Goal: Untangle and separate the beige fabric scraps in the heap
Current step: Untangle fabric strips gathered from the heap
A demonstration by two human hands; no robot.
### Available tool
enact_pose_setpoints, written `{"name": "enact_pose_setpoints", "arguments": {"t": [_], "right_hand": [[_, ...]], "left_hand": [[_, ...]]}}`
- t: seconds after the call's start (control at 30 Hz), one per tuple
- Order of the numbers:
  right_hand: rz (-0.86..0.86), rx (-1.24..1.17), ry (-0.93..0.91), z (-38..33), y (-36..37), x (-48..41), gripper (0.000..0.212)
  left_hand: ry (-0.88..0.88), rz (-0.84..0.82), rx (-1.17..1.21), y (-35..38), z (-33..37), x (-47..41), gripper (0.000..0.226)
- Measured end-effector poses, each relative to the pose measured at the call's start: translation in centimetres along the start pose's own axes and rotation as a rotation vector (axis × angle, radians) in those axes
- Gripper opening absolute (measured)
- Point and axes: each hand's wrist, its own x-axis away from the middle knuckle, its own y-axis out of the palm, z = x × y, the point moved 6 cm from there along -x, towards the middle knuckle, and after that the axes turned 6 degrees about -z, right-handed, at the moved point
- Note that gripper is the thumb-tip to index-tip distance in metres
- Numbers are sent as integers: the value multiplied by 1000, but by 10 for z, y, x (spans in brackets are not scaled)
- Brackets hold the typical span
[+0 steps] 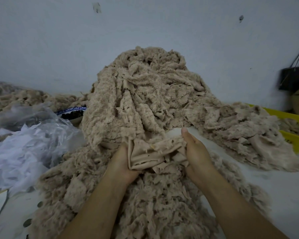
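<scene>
gripping a bunch of beige scraps [154, 156] from both sides, low in the middle of the view. holding its left end with the left hand [123, 163], fingers curled under the cloth and mostly hidden. holding its right end with the right hand [195, 152], thumb straight and pointing up, other fingers tucked into the folds and out of sight. keeping both hands close, with only the bunch between them.

sitting right in front of the big heap [145, 94], piled high against the pale wall [59, 40] and spilling down over the white table [274, 187], toward and under both arms. touching the heap at its bottom edge with the bunch. more fluffy beige scraps spread out to the right, up against the yellow basket [294, 116].

on the left, just beside the heap, a clear plastic bag [41, 131] full of white bits. behind it, a bowl [72, 112] with a blue rim and something dark inside. far right, by the wall, a black bag [293, 78] with long straps.
</scene>
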Motion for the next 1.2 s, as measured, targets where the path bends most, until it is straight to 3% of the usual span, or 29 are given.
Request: {"name": "enact_pose_setpoints", "arguments": {"t": [0.07, 0.13, 0.2, 0.27, 0.3, 0.33, 0.4, 0.5, 0.57, 0.6, 0.63, 0.67, 0.8, 0.93, 1.0, 1.1, 1.2], "right_hand": [[-20, -105, 67, 1, 0, 0, 57], [-56, -165, 61, 0, 2, 1, 57], [-56, -144, 15, 0, 1, -1, 59], [-53, -83, -27, 0, 3, 0, 69], [-62, -56, -53, -1, 4, 1, 72], [-85, -47, -88, -2, 6, 1, 73], [-171, -45, -161, -7, 10, 3, 68], [-325, 222, -182, -3, 24, 10, 60], [-335, 429, -137, 8, 31, 11, 49], [-294, 443, -144, 11, 31, 8, 33], [-247, 405, -151, 10, 30, 7, 14], [-201, 340, -154, 9, 26, 5, 11], [-24, 134, -103, 9, 4, -5, 17], [54, 86, -147, 6, -2, -6, 26], [37, 49, -150, 2, 0, -4, 25], [-90, -91, -142, -3, 8, -2, 25], [-309, 98, -163, -1, 24, 6, 56]], "left_hand": [[94, 17, -291, 4, 4, 0, 83], [255, 38, -797, 14, 11, 8, 86], [312, -110, -1204, 31, -1, 11, 70], [334, -162, -1356, 33, -14, 7, 41], [357, -131, -1277, 33, -14, 8, 15], [375, -53, -1136, 27, -9, 6, 6], [288, 123, -770, 9, 0, 4, 23], [148, -55, -301, 12, 0, 3, 30], [116, -119, -152, 14, -2, 4, 39], [94, -123, -106, 15, -5, 4, 44], [79, -139, -74, 16, -8, 3, 46], [76, -140, -57, 20, -9, 4, 43], [135, -123, -39, 16, -4, 3, 31], [162, -119, 91, 11, 0, 0, 56], [147, -118, 107, 9, 0, -1, 54], [151, -161, 20, 14, 2, 1, 34], [119, -191, -94, 22, -2, 5, 34]]}}
